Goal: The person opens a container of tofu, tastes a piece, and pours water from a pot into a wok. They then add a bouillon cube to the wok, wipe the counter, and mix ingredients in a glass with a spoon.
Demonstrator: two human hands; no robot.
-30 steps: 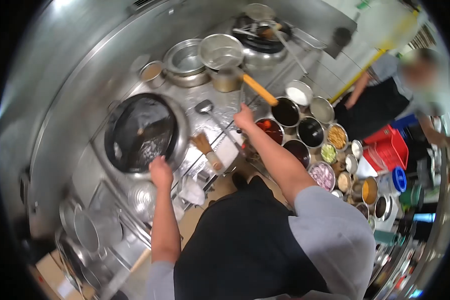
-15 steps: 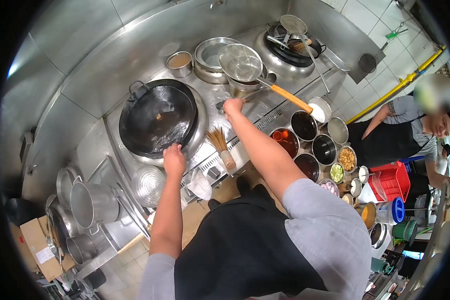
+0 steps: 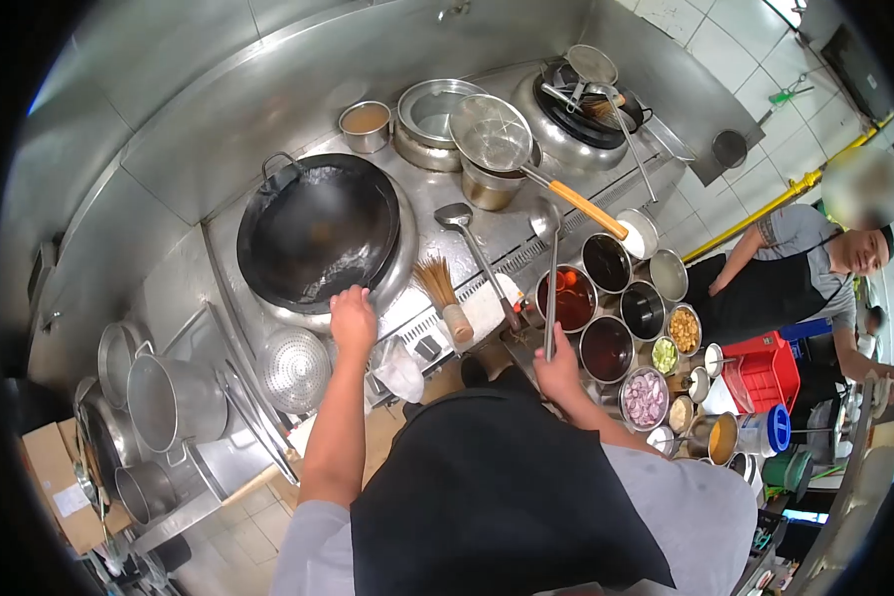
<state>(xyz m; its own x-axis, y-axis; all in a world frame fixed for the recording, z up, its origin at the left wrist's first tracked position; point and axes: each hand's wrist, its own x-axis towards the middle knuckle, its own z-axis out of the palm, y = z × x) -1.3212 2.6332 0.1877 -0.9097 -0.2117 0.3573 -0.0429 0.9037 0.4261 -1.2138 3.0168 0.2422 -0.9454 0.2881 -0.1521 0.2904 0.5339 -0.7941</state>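
My left hand [image 3: 353,320] is closed on the near edge of a black wok [image 3: 313,233], which sits on a round steel burner ring. A little oily-looking liquid and a small brown patch show in the wok's bottom. In my right hand [image 3: 558,370] is the long handle of a steel ladle [image 3: 545,219], its bowl pointing away from me, just left of the sauce pots. A wok spatula [image 3: 457,219] lies on the counter left of the ladle. Between wok and spatula rests a bamboo brush [image 3: 437,283].
A wire strainer [image 3: 492,134] with a wooden handle lies across a steel pot [image 3: 492,184]. Sauce pots [image 3: 567,296] and a bowl of chopped onion [image 3: 645,397] stand at right. A perforated skimmer [image 3: 296,370] lies near the wok. A co-worker [image 3: 765,263] stands at far right.
My right hand has come back toward my body and right, now with the ladle upright in view beside the sauce pots. My left hand stays at the wok's edge.
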